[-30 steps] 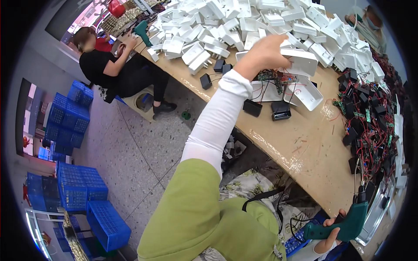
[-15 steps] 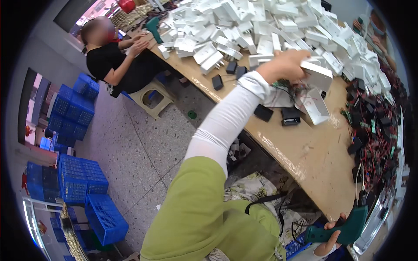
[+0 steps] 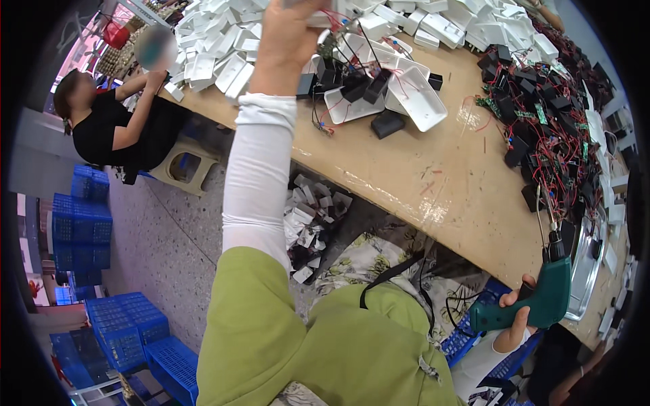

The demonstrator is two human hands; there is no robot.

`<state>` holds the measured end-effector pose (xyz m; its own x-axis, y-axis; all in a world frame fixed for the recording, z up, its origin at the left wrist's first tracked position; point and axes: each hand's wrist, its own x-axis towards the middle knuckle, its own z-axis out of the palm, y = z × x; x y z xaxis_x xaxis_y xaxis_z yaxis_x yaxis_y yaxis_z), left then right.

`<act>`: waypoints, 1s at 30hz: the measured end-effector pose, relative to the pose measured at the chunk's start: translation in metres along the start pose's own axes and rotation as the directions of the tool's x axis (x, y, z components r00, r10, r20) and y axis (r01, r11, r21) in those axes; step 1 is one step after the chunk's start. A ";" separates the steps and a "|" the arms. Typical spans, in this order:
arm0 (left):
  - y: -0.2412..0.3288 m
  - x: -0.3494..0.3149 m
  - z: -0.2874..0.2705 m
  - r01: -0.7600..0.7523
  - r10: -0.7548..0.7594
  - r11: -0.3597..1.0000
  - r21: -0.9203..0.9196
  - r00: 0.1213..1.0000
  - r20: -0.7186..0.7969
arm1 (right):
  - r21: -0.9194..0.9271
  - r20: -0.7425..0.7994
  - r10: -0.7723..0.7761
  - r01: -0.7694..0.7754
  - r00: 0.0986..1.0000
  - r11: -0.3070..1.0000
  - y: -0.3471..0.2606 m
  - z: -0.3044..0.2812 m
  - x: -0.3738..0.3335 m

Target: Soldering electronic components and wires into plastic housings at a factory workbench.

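My left hand (image 3: 288, 51) reaches up to the top edge of the view, its fingers partly cut off. They are closed on a pale plastic case (image 3: 302, 5), of which only a small part shows. Just right of this hand lie open white plastic cases (image 3: 420, 101) with black blocks (image 3: 355, 88) and red and black wires in and around them. At the lower right my right hand (image 3: 518, 314) is wrapped round the handle of a green soldering gun (image 3: 552, 291). Its thin metal tip and curved tube point upward, near the heap of wired black parts (image 3: 535, 108).
White cases (image 3: 223, 40) are heaped along the far side of the wooden table (image 3: 406, 179). A metal tray (image 3: 588, 271) lies beyond the soldering gun. A person in black (image 3: 101, 122) sits at the far left. Blue crates (image 3: 81, 230) stand on the floor.
My left hand has moved left and away across the table, from above the open cases. The view has shifted. My right hand still grips the soldering gun.
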<state>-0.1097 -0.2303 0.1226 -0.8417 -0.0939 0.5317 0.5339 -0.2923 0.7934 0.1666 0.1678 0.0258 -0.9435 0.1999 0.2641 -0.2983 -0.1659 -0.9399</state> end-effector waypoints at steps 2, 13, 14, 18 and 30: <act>0.010 0.001 0.014 -0.059 0.032 0.988 -0.140 0.981 -0.191 | -0.002 -0.012 0.011 -0.011 1.000 1.000 -0.002 0.002 0.000; 0.068 0.017 -0.001 0.032 -0.156 0.883 -0.469 0.961 -0.227 | 0.004 0.021 0.016 -0.016 1.000 1.000 -0.001 0.010 0.003; 0.078 0.017 -0.002 0.206 -0.391 0.558 -0.804 0.920 -0.036 | -0.004 0.017 0.019 -0.019 1.000 1.000 -0.001 0.010 0.002; 0.090 -0.001 -0.011 -0.216 0.187 0.975 -0.052 0.925 -0.332 | -0.013 0.024 0.023 -0.022 0.999 1.000 0.001 0.012 0.003; 0.093 -0.275 -0.114 0.338 -0.039 0.916 0.215 0.610 -0.791 | 0.192 0.135 0.100 -0.126 0.986 0.973 0.013 0.015 0.018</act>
<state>0.1626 -0.3406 0.0163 -0.5981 -0.7992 0.0593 0.2224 -0.0944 0.9704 0.1432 0.1550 0.0216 -0.9795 0.0496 0.1952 -0.1995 -0.3724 -0.9064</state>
